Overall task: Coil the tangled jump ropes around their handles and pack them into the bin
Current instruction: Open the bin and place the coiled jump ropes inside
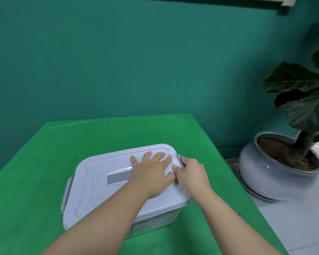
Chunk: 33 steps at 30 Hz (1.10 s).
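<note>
Lid on, both hands at the bin's right edge.

My left hand (151, 172) lies flat, fingers straight, on the lid (92, 181); my right hand (190, 173) curls on the right latch (179, 159) (ropes unseen). The bin (155, 223) sits mid-cloth (35, 181), open room all around.

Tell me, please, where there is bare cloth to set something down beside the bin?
Bare cloth lies left of the bin, behind it up to the wall, and in a narrower strip on its right. The lid is crowded: left hand pressing flat, right hand at the latch.

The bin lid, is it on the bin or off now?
On. The lid covers the bin; left hand lies flat on it, right hand grips the right latch. Latched: cannot tell.
</note>
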### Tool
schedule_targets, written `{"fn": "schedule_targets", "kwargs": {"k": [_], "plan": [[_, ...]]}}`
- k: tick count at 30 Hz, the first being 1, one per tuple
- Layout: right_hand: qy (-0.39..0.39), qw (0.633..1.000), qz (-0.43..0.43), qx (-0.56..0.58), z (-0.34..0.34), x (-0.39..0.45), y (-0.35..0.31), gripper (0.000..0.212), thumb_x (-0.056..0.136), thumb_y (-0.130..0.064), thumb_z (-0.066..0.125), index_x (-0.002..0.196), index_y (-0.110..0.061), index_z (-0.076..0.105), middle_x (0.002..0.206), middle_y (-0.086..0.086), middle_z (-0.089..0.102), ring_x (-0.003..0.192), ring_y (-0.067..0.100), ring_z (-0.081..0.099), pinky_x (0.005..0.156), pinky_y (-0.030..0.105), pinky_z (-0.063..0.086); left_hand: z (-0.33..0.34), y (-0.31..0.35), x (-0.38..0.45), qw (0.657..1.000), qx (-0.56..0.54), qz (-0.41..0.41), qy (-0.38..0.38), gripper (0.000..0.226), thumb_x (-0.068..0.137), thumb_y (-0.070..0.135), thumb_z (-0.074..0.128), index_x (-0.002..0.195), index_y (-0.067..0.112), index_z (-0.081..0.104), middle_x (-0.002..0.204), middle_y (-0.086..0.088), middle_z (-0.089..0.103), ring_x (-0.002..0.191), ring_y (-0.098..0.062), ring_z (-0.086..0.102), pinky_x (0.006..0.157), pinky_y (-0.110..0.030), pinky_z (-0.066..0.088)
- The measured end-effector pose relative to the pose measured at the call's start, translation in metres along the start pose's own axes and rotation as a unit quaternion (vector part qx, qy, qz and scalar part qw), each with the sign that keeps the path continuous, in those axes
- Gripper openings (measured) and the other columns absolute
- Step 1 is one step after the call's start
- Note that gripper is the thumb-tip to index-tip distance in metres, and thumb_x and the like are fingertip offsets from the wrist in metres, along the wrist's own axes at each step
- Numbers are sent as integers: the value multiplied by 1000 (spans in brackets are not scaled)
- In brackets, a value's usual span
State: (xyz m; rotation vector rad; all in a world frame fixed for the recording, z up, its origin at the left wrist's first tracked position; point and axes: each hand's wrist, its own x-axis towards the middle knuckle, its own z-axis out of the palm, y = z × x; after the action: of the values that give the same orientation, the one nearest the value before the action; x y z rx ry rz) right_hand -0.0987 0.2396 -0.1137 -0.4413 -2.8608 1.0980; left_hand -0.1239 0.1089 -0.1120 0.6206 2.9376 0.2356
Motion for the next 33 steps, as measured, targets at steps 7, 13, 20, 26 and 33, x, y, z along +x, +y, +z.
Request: {"fn": "schedule_targets", "kwargs": {"k": [7, 13, 20, 26, 33], "plan": [[28, 996, -67, -60, 4, -5, 1, 38, 96, -21, 50, 134, -22, 54, 105, 9, 70, 96, 30, 60, 72, 30, 44, 5, -1, -1, 1000, 0, -4, 16, 56, 94, 56, 22, 148, 43, 13, 157, 16, 9, 144, -23, 4, 109, -65, -1], [4, 993, -96, -67, 15, -13, 6, 47, 103, -22, 32, 150, -15, 29, 151, 8, 39, 134, 23, 41, 101, 26, 34, 7, -1, -2, 1000, 0, -1, 9, 55, 96, 53, 17, 149, 41, 9, 158, 19, 2, 146, -18, -2, 111, -63, -6], [-53, 961, -112, -247, 14, -14, -1, 64, 102, -45, 16, 154, -11, 1, 162, 2, -4, 148, 19, -8, 119, 44, -3, -10, -31, -19, 986, -160, 12, 40, 53, 101, 19, 30, 151, 25, 14, 159, 8, 9, 145, -7, 4, 117, -31, -6], [-120, 930, -262, -227, 42, -38, -48, 59, 102, -41, 23, 154, -19, 8, 162, -1, -2, 148, 17, -8, 119, 45, -6, -15, -103, -84, 978, -22, -190, 78, 50, 102, 39, 15, 151, 29, 13, 160, 7, 5, 147, -15, -2, 114, -53, -8], [-171, 896, -322, -255, 105, -53, -116, 52, 100, -53, 13, 151, -44, 10, 162, -3, -2, 148, 27, -11, 112, 60, -14, -3, -137, -124, 848, -395, -336, 112, 93, 87, 50, 58, 151, 5, 6, 157, -12, 19, 142, -28, 24, 113, -39, 25]]}}
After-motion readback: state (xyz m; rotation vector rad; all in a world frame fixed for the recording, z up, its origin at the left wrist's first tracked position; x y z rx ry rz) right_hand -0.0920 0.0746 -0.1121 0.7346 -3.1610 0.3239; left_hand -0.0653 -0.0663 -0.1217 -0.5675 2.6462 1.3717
